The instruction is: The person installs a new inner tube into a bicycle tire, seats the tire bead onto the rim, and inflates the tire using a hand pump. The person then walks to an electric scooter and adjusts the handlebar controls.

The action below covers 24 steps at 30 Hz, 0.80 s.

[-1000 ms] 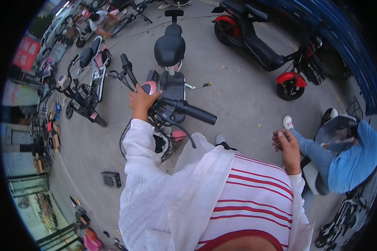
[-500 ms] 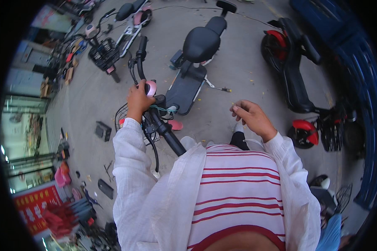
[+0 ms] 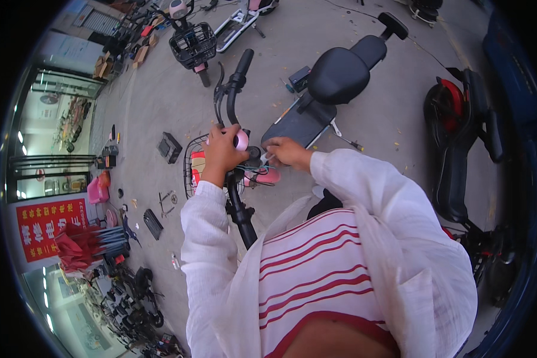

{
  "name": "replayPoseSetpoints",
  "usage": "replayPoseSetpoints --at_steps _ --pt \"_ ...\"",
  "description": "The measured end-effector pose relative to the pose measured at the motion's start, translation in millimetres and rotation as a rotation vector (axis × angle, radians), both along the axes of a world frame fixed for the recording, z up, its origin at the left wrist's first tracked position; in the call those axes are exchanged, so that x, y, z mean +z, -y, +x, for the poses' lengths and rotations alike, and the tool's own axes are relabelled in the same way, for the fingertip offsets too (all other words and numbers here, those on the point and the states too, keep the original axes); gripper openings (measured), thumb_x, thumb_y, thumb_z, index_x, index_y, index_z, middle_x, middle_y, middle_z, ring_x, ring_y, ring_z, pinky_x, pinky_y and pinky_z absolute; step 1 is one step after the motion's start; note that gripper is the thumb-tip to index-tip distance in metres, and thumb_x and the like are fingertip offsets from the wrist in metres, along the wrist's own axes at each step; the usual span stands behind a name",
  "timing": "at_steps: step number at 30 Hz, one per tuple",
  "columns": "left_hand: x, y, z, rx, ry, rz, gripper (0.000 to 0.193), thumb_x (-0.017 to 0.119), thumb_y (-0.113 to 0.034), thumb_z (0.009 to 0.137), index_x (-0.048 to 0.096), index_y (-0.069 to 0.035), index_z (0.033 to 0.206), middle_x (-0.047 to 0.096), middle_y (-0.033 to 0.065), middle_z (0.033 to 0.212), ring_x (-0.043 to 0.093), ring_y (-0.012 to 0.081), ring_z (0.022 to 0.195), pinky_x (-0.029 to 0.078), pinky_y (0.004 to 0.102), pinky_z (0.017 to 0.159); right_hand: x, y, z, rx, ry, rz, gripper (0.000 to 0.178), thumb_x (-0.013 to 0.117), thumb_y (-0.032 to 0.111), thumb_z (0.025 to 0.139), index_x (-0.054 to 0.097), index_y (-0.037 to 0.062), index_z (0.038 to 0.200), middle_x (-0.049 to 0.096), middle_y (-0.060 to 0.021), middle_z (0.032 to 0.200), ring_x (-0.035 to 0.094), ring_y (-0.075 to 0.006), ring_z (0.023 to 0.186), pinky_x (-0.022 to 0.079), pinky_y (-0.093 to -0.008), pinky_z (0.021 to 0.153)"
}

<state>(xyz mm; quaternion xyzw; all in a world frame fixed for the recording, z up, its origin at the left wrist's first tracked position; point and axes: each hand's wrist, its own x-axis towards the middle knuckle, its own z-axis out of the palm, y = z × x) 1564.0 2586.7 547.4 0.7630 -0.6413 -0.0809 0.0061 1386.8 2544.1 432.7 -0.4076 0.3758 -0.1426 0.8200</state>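
My left hand is wrapped round the pink headlight at the middle of an electric scooter's black handlebar. My right hand reaches in from the right with its fingers bent together beside the steering stem. What those fingertips hold, if anything, is hidden. Thin teal wires run below the headlight, between the hands. A wire basket with something red and tan in it hangs on the front. Behind the stem lie the dark footboard and the black seat.
A black-and-red scooter stands on the right. A second scooter with a basket is at the far left. A black box and a flat dark part lie on the pavement. A tool lies beside the footboard.
My right hand has moved left from open air to the steering stem. My left hand stays on the headlight. The view has swung, so the scooter appears further right.
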Motion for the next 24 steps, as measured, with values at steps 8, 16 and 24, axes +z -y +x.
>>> replayPoseSetpoints --at_steps 8,16,24 --pt "0 14 11 -0.042 -0.160 -0.068 0.073 0.080 -0.018 0.050 0.061 -0.017 0.121 0.048 0.0185 0.127 0.047 0.0371 0.121 0.039 0.0543 0.093 -49 25 83 -0.033 0.318 0.308 0.029 0.048 0.020 0.100 0.053 0.0012 0.122 0.063 -0.0114 0.110 0.066 -0.0219 0.096 0.055 -0.0343 0.083" --pt "1 15 7 0.024 -0.127 -0.124 0.082 0.081 -0.017 0.050 0.055 -0.010 0.127 0.046 0.0230 0.132 0.048 0.0400 0.121 0.039 0.0500 0.097 -34 33 94 0.039 0.224 0.304 0.029 0.051 0.011 0.097 0.054 0.0006 0.124 0.063 -0.0136 0.113 0.066 -0.0231 0.097 0.056 -0.0340 0.082" --pt "11 15 9 0.089 -0.072 -0.069 0.098 0.084 -0.020 0.051 0.044 -0.013 0.140 0.043 0.0248 0.137 0.045 0.0425 0.125 0.036 0.0538 0.101 -34 44 98 -0.034 0.214 0.202 0.038 0.050 0.001 0.091 0.052 -0.0059 0.128 0.065 -0.0144 0.103 0.067 -0.0213 0.090 0.057 -0.0316 0.074"
